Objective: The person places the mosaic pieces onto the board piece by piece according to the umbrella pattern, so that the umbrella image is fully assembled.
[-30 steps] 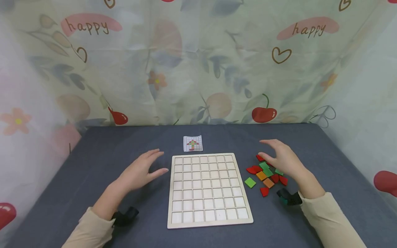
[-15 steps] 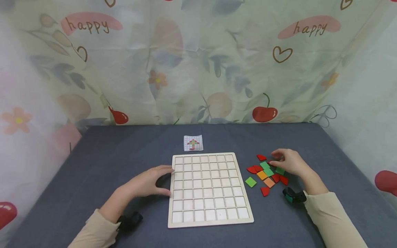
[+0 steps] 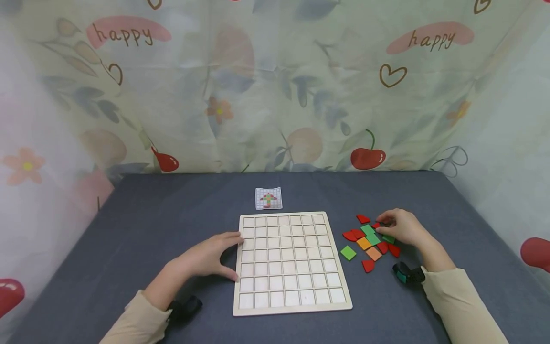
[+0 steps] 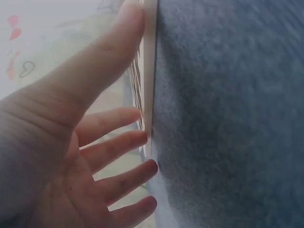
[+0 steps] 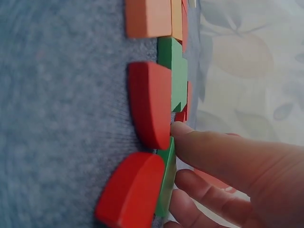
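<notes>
A pale wooden grid board (image 3: 292,313) lies flat on the table. My left hand (image 3: 210,258) is at its left edge, thumb and fingers spread, with fingertips right at the rim; in the left wrist view the thumb (image 4: 111,54) overlaps the board's edge. My right hand (image 3: 404,227) is over the far right of a group of coloured blocks, thumb and index finger pinching a small red block (image 3: 375,225). A green block (image 3: 388,239) lies just under that hand, with a red rounded block (image 5: 148,104) beside it in the right wrist view. The other right fingers are curled.
More blocks lie right of the board: a light green square (image 3: 348,252), an orange square (image 3: 364,243), a peach square (image 3: 374,253) and several red rounded ones. A small card (image 3: 268,198) with a coloured grid pattern lies behind the board. A printed curtain (image 3: 275,95) hangs behind the table.
My left hand has moved right, from beside the board to its left edge. The right hand has lowered onto the blocks, and its thumb and index finger have closed together at a red block.
</notes>
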A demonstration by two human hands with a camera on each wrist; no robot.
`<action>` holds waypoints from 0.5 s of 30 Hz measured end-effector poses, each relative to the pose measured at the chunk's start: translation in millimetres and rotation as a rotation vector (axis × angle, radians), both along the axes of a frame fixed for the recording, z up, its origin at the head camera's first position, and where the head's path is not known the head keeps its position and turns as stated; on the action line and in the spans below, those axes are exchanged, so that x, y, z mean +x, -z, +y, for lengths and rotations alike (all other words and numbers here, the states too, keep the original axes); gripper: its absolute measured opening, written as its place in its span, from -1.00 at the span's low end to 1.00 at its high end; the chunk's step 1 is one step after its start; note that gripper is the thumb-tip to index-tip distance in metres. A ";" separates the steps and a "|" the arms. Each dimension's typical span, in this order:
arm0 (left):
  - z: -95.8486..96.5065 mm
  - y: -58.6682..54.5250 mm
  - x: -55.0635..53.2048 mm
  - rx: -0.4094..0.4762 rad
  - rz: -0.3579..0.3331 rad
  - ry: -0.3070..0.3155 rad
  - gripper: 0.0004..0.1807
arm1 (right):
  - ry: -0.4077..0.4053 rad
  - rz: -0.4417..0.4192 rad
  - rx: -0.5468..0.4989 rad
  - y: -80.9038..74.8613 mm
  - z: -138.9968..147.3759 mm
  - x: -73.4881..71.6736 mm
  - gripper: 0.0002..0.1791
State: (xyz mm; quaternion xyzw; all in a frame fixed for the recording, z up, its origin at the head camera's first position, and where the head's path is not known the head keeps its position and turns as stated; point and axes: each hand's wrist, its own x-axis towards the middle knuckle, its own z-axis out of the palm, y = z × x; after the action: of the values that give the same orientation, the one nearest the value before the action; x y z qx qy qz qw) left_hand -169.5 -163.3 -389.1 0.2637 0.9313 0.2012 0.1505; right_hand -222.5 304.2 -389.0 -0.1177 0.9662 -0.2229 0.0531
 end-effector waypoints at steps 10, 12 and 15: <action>6.2 -5.6 1.7 -0.020 -0.055 -0.038 -0.06 | 0.013 0.012 -0.004 -3.8 -5.0 1.3 -0.71; 7.0 -5.5 0.9 -0.025 -0.058 -0.043 -0.06 | 0.018 0.017 -0.017 -5.6 -7.8 1.7 -0.72; 8.4 -5.0 -0.3 -0.024 -0.057 -0.055 -0.06 | 0.019 0.022 -0.041 -9.0 -14.8 2.6 -0.71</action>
State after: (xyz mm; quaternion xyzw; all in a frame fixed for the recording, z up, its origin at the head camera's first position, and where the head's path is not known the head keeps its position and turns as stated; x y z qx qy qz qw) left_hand -169.8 -154.9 -384.1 0.2302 0.9359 0.2015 0.1748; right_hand -219.9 289.4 -380.0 -0.1122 0.9631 -0.2417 0.0379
